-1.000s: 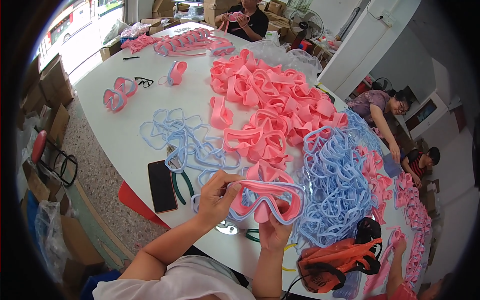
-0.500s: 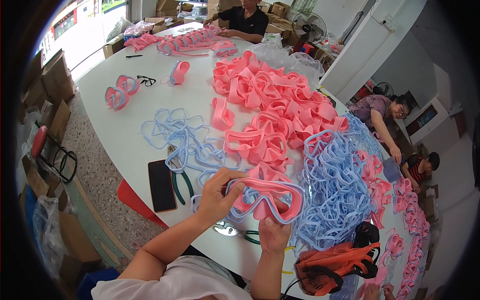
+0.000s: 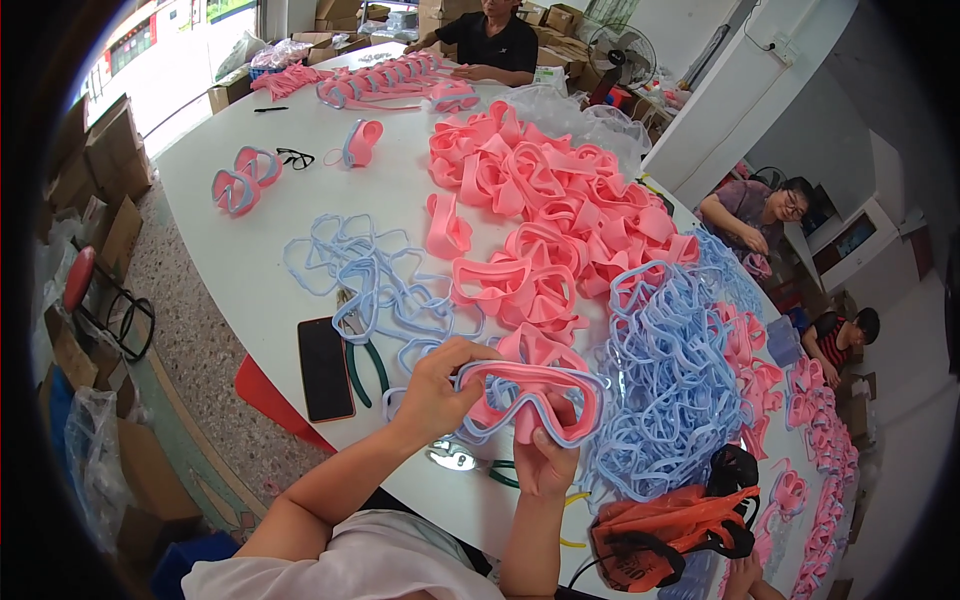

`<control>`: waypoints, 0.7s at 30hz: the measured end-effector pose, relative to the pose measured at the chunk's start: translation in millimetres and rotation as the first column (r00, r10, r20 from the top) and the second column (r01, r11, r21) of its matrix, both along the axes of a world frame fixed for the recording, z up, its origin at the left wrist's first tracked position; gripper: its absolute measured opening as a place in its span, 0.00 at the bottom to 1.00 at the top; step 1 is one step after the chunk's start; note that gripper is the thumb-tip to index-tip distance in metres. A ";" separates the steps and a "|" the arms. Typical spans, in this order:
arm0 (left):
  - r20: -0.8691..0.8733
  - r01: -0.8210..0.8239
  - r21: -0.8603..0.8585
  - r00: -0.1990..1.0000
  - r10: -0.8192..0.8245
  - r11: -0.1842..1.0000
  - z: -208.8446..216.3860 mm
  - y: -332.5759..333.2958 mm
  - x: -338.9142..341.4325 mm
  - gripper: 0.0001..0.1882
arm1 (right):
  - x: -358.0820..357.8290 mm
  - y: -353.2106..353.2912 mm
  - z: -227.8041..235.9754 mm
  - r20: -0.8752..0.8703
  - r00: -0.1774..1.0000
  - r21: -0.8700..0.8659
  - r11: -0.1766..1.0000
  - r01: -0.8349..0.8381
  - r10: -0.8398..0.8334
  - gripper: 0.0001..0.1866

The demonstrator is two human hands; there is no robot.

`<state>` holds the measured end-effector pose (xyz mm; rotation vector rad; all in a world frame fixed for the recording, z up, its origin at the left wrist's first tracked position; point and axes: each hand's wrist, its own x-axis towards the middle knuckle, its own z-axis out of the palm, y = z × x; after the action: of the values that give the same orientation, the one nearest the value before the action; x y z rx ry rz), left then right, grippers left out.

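Observation:
Between my two hands is a diving mask body (image 3: 532,374), a soft pink skirt with a light blue frame around its rim. My left hand (image 3: 442,388) pinches its upper left corner, the thumb and fingers closed on the edge. From below, my right hand (image 3: 548,458) grips it by the nose part, its fingers partly hidden behind and inside the pink skirt. Under and left of the mask lie loose light blue frames (image 3: 365,275). A big heap of blue frames (image 3: 670,390) sits just right of my hands, and a pile of pink skirts (image 3: 540,190) lies beyond.
Left of my hands are a dark phone (image 3: 326,370) and green-handled pliers (image 3: 367,376); a second pair of pliers (image 3: 455,457) lies below the mask. An orange-red bag (image 3: 650,535) stands at the lower right. Co-workers sit around the white table (image 3: 215,290).
The mask body has tilted slightly and its lower right part shifted a little left with my right hand. At the right, a co-worker's hand has drawn back from the table toward their body.

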<state>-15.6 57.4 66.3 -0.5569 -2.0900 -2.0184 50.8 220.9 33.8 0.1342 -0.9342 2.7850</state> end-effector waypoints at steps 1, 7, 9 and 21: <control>-0.003 0.008 -0.044 1.000 -0.008 0.999 0.9 0.2 0.5 0.18 | 0.2 -1.8 0.3 0.000 1.000 0.002 1.000 -0.002 0.002 0.28; 0.030 0.085 -0.089 0.996 -0.082 0.992 7.5 -0.2 2.3 0.19 | 0.5 -0.9 5.3 -0.082 0.996 0.105 0.994 0.041 -0.032 0.28; 0.039 0.122 -0.096 0.992 -0.119 0.988 7.9 -1.6 0.3 0.20 | 1.5 1.1 2.3 -0.083 0.992 0.145 0.983 0.109 -0.098 0.26; 0.108 0.102 -0.157 0.990 -0.086 0.982 16.8 -2.9 7.1 0.12 | 3.1 -5.3 3.1 0.152 0.988 -0.069 0.998 -0.003 0.013 0.28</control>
<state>-8.5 54.5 83.1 -0.6022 -2.3459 -1.9754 53.8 215.6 37.0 -0.0866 -0.8707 2.8633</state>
